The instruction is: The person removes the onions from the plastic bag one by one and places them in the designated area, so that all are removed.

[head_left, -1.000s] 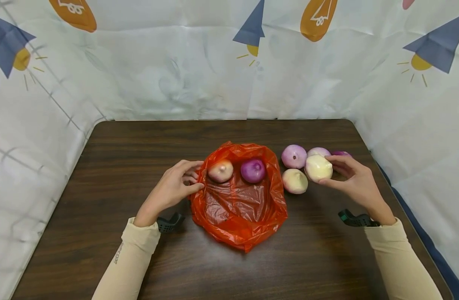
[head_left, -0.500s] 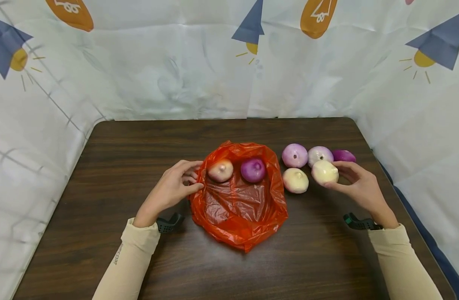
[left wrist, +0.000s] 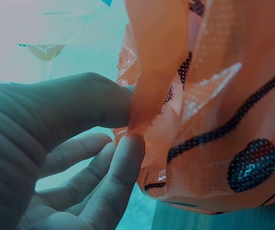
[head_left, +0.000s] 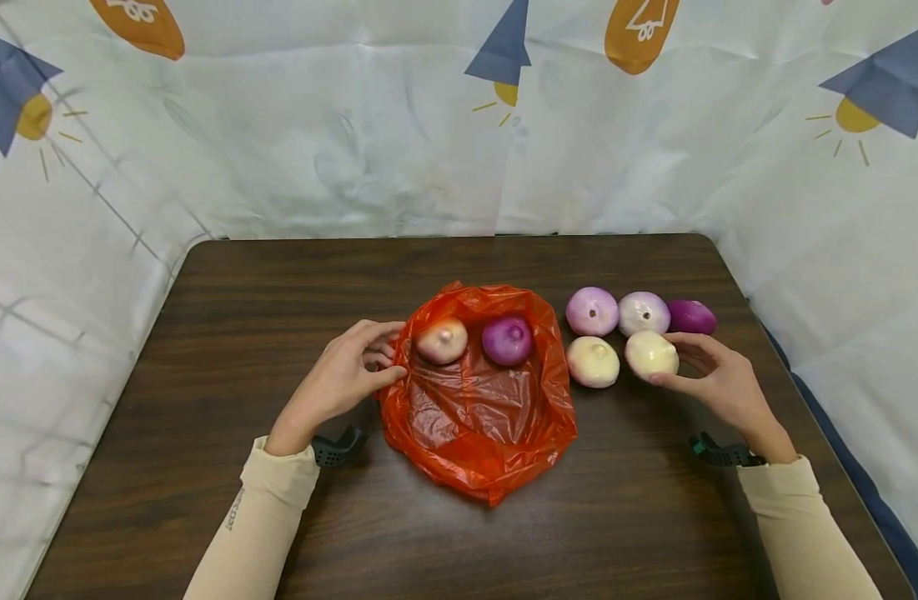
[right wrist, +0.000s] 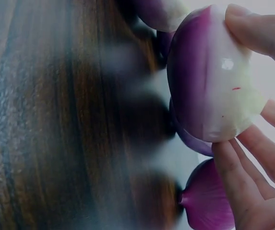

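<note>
An open-mouthed red plastic bag (head_left: pixel 477 492) stands mid-table in the head view. Inside it lie a pale pinkish onion (head_left: pixel 441 342) and a purple onion (head_left: pixel 507 341). My left hand (head_left: pixel 353 367) pinches the bag's left rim between thumb and fingers, seen close up in the left wrist view. On the right, my right hand (head_left: pixel 717 375) holds a peeled onion (head_left: pixel 649 356), white with a purple side in the right wrist view, between thumb and fingertips. Whether this onion touches the table is unclear.
Close right of the bag sits a pale onion (head_left: pixel 593 362). Behind it stand a light purple onion (head_left: pixel 592 311), a whitish-purple onion (head_left: pixel 643 313) and a dark purple onion (head_left: pixel 691 317). A printed white cloth (head_left: pixel 398 150) hangs beyond the dark wooden table (head_left: pixel 293 275).
My right hand has moved right and slightly nearer me with the peeled onion, uncovering the onions behind. My left hand stays on the bag's rim.
</note>
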### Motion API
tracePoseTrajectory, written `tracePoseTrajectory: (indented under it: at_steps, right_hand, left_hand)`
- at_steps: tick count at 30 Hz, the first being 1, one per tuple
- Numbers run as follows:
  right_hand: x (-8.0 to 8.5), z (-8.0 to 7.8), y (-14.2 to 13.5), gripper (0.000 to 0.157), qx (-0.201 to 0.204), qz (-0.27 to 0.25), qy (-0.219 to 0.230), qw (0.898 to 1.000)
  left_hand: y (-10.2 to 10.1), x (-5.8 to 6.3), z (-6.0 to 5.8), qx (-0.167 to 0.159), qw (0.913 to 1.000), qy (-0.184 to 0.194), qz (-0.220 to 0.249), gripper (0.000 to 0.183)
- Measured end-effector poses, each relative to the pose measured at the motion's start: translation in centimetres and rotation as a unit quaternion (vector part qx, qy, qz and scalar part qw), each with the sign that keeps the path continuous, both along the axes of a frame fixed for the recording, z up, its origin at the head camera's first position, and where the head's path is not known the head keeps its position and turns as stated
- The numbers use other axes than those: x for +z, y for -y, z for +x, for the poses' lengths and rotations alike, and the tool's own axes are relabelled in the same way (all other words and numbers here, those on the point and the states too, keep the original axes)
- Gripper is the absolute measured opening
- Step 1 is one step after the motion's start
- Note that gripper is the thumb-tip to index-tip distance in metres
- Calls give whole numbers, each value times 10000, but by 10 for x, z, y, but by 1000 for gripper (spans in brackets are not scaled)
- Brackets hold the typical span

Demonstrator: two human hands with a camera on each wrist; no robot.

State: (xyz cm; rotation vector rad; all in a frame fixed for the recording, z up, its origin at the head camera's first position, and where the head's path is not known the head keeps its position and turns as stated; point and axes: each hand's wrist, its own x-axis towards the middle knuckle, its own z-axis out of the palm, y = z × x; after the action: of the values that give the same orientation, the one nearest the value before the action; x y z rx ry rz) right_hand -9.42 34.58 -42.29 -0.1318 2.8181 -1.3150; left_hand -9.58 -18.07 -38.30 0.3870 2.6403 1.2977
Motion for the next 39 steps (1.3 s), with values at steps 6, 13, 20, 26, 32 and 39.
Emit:
tracePoseTrajectory:
  at_steps: [6, 13, 20, 26, 32, 39]
  right_hand:
    - [-5, 1, -1, 60, 81, 77, 164, 9998]
    - [-7, 2, -2, 60, 128, 382, 406, 9984]
    - [-7, 2, -3, 61, 203, 276, 400, 9986]
    - [-8, 2, -5, 60, 296, 260, 280, 9988]
    - [-3, 3, -4, 59, 238, 170, 191, 9994]
    - [4, 8, -3, 59, 192, 206, -379, 9989]
  left_hand:
    - [0, 0, 0, -8, 10000, 11, -10, 61]
    - [0, -1, -1, -23, 10000, -10, -48, 61]
    - [0, -1, -1, -36, 10000, -6, -14, 60]
    - [0, -2, -1, -46, 10000, -39, 0, 59]
    - [-1, -1, -1, -56, 10000, -58, 15, 59]
    - [-1, -1, -1, -65, 10000, -30, 28, 60]
